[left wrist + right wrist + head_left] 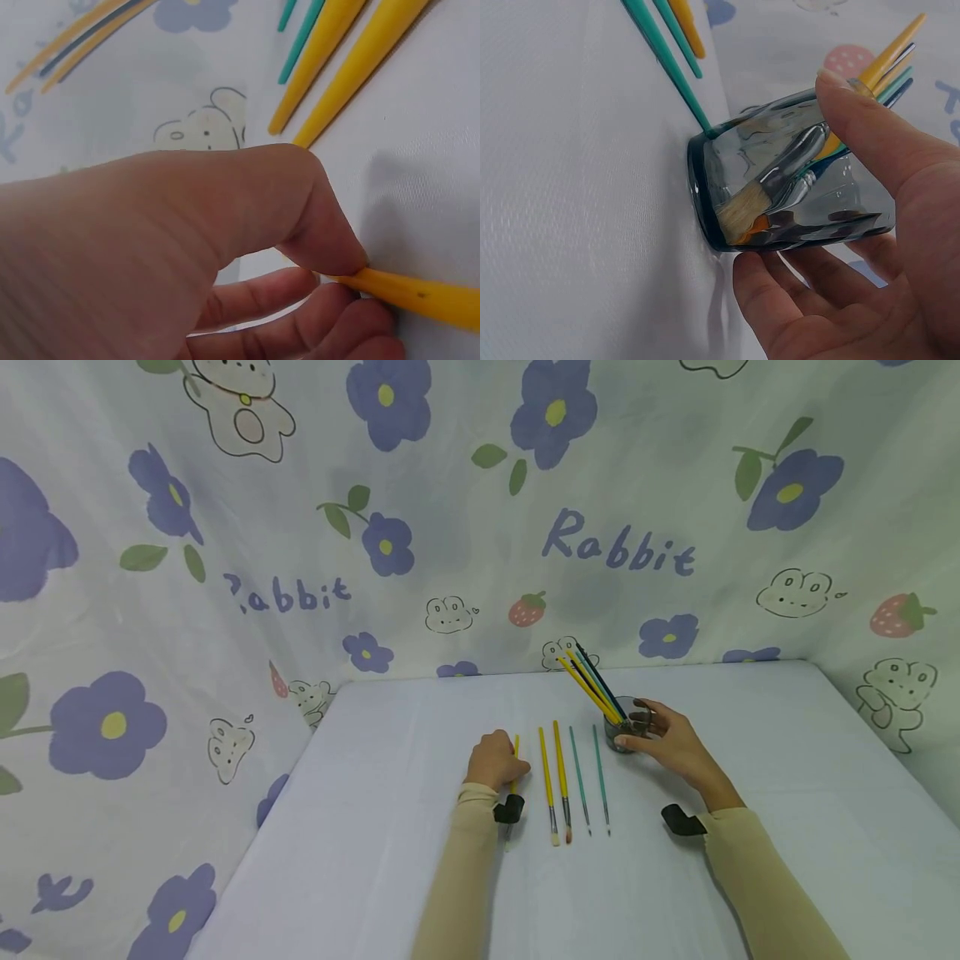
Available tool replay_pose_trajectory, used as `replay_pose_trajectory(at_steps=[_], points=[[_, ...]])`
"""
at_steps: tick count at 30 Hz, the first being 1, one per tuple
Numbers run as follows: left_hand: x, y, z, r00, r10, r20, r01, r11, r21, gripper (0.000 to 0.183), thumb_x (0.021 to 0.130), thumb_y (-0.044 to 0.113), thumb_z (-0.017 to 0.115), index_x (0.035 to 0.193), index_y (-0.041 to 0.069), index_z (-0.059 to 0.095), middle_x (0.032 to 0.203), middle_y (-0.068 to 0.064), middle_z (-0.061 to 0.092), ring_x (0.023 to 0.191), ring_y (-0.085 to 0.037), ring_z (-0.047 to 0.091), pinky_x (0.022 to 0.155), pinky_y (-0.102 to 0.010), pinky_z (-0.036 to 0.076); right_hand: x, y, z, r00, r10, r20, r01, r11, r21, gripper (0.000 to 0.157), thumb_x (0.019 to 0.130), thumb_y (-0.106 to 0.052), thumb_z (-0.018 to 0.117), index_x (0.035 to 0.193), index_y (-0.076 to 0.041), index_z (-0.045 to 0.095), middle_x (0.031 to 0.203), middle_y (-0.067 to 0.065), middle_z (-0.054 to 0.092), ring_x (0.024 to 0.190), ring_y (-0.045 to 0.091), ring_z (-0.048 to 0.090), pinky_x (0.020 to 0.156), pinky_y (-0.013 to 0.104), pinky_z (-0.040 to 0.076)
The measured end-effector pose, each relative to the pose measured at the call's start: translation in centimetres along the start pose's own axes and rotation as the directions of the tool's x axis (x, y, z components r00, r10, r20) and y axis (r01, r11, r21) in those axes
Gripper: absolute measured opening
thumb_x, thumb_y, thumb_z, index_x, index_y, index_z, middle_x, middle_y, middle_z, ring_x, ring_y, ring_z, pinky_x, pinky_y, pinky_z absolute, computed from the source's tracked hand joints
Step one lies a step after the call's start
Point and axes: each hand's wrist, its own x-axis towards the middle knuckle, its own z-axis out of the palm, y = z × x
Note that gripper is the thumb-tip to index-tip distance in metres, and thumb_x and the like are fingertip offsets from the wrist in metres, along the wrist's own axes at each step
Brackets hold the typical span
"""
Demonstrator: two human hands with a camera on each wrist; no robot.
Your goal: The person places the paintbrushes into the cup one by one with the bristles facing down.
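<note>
My left hand (pixel 497 762) pinches the yellow handle of a paintbrush (pixel 427 297) between thumb and fingers, low over the table; its bristle end points toward me. With fingers and thumb around it, my right hand (pixel 667 742) holds a grey see-through glass (pixel 780 180) at the back right. Several paintbrushes (pixel 588 685) with yellow, teal and dark handles lean out of the glass to the left, bristles down inside. Between the hands lie two yellow paintbrushes (pixel 546 768) and two thin teal paintbrushes (pixel 579 768), side by side, bristles toward me.
The table wears a white cover (pixel 360 843). Behind it and at the sides hangs a curtain (pixel 465 552) printed with purple flowers, rabbits and strawberries. A black strap mount (pixel 682 820) sits at my right wrist, another (pixel 510 810) at my left.
</note>
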Motion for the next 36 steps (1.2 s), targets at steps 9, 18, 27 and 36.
replay_pose_trajectory(at_steps=[9,18,27,36], points=[[0.4,-1.3,-0.5,0.999,0.01,0.034,-0.007,0.995,-0.1,0.036,0.085,0.018,0.078,0.113,-0.001,0.066,0.089,-0.012,0.069,0.064,-0.02,0.06,0.059,-0.029,0.047,0.0,0.0,0.0,1.0,-0.009,0.0,0.009,1.0,0.0,0.099,0.087,-0.044,0.083,0.162,-0.009,0.029,0.156,0.025,0.049,0.147,0.047,0.044,0.118,0.061,0.041],[1.1,-2.0,-1.8,0.999,0.003,0.046,0.007,0.974,-0.227,0.037,0.089,0.024,0.073,0.119,0.006,0.06,0.087,-0.007,0.074,0.063,-0.017,0.068,0.061,-0.028,0.049,0.0,0.0,0.0,1.0,0.01,-0.002,-0.01,1.0,-0.007,0.102,0.086,-0.047,0.083,0.163,-0.01,0.028,0.157,0.024,0.048,0.148,0.046,0.043,0.118,0.062,0.04],[1.5,-1.9,-2.4,0.996,0.061,-0.062,-0.084,0.855,-0.512,0.039,0.091,0.017,0.068,0.126,0.006,0.056,0.097,-0.013,0.074,0.065,-0.022,0.075,0.058,-0.027,0.056,0.0,0.0,-0.1,1.0,-0.002,0.004,0.002,1.0,0.01,0.1,0.086,-0.045,0.083,0.163,-0.01,0.028,0.156,0.024,0.049,0.148,0.046,0.044,0.118,0.062,0.04],[1.6,-0.5,-2.5,0.986,0.043,-0.163,-0.152,0.64,-0.753,0.04,0.09,0.011,0.066,0.127,0.005,0.054,0.095,-0.011,0.073,0.071,-0.032,0.078,0.06,-0.029,0.062,0.0,-0.1,-0.1,1.0,0.007,0.003,-0.007,1.0,-0.005,0.101,0.086,-0.046,0.083,0.163,-0.009,0.028,0.156,0.025,0.048,0.148,0.047,0.043,0.117,0.061,0.041]])
